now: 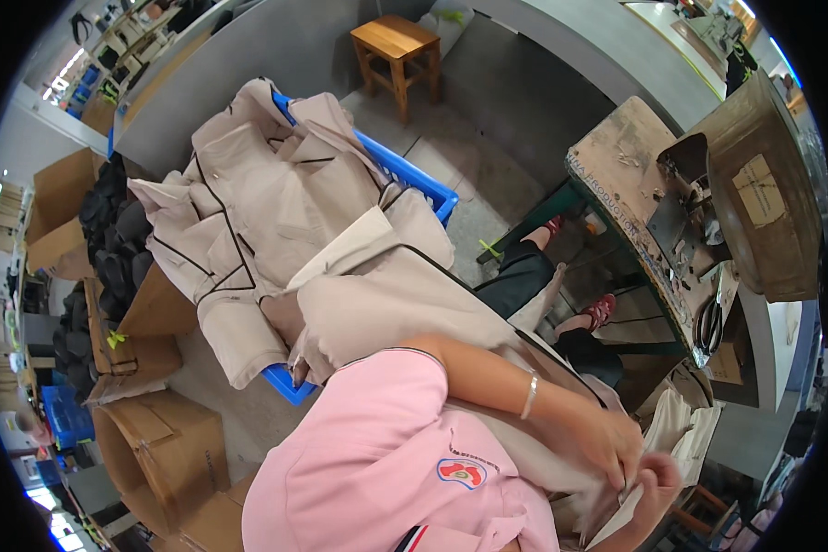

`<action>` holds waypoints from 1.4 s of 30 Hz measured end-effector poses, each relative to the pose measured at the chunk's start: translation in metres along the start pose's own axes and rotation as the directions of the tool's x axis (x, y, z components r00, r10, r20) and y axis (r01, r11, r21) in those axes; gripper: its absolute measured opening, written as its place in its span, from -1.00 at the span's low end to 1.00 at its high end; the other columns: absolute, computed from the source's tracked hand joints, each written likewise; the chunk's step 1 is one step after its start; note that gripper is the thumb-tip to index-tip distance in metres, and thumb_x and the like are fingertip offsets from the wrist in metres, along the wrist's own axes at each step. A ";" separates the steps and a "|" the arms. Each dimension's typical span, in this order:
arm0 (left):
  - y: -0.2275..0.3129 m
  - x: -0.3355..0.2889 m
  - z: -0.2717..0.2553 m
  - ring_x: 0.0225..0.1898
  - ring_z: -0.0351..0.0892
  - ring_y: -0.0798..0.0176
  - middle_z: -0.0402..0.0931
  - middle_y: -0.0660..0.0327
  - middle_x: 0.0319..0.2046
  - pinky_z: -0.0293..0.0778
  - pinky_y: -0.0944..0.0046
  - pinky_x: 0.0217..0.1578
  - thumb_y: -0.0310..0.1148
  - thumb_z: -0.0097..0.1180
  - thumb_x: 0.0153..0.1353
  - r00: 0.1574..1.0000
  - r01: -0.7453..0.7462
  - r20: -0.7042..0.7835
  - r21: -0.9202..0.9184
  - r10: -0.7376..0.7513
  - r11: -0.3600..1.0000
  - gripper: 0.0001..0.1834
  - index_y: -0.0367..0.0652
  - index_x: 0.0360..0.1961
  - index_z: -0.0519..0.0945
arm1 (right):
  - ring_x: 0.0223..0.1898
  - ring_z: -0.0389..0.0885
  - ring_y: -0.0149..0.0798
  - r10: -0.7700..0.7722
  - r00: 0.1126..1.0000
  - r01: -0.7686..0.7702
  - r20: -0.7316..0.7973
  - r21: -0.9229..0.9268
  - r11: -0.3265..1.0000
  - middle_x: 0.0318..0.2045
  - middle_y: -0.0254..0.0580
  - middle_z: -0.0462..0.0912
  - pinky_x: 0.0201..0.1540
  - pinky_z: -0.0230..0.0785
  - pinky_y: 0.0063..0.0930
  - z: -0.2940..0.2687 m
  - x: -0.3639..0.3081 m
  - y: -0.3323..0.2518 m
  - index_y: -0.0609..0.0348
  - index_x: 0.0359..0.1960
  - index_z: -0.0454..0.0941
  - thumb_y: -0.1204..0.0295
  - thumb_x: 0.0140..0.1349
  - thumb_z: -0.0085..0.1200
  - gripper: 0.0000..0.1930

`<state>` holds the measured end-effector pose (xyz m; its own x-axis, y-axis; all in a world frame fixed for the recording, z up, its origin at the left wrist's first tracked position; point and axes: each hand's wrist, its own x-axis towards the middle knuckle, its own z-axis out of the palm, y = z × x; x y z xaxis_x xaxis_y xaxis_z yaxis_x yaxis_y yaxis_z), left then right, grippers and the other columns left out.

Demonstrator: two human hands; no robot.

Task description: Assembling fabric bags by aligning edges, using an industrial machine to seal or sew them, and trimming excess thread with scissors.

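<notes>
My left hand (605, 445), with a silver bracelet on its wrist, pinches the edge of a beige cloth piece with black piping (396, 304). Close against it, my right hand (656, 486) has its fingers bent in on a pale edge of the same cloth; its fingertips are partly hidden. The cloth runs from my hands across my lap to a blue plastic crate (412, 179). Heaped over that crate lie more beige garment pieces with black piping (258, 198).
On the right stands a worn worktable (630, 152) carrying a brown-metal-cased machine (754, 198) and scissors (710, 324). A wooden stool (396, 39) sits beyond the crate. Cardboard boxes (170, 451) line the left, near a pile of black pieces (115, 230). Beige cloth (685, 423) hangs beyond my hands.
</notes>
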<state>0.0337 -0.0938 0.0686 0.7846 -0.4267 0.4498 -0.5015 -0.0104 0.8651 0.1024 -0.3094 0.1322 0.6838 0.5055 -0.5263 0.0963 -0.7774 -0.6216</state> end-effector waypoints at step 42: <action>-0.025 0.020 -0.071 -0.39 0.67 0.30 0.72 0.20 -0.46 0.50 0.26 -0.34 -0.21 0.39 -0.06 0.981 0.191 0.067 -0.101 -0.184 0.976 -0.73 -0.14 -0.35 0.79 | -0.11 0.62 -0.16 -0.483 0.828 0.418 -0.283 -0.261 0.870 -0.13 -0.08 0.67 -0.03 0.43 -0.33 0.012 -0.002 -0.014 0.37 -0.02 0.55 0.37 0.19 0.08 -0.63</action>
<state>0.0882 -0.0381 0.0715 0.8375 -0.4769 0.2666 -0.3034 -0.0001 0.9529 0.0910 -0.2956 0.1349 0.7247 0.6885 0.0287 0.5587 -0.5627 -0.6092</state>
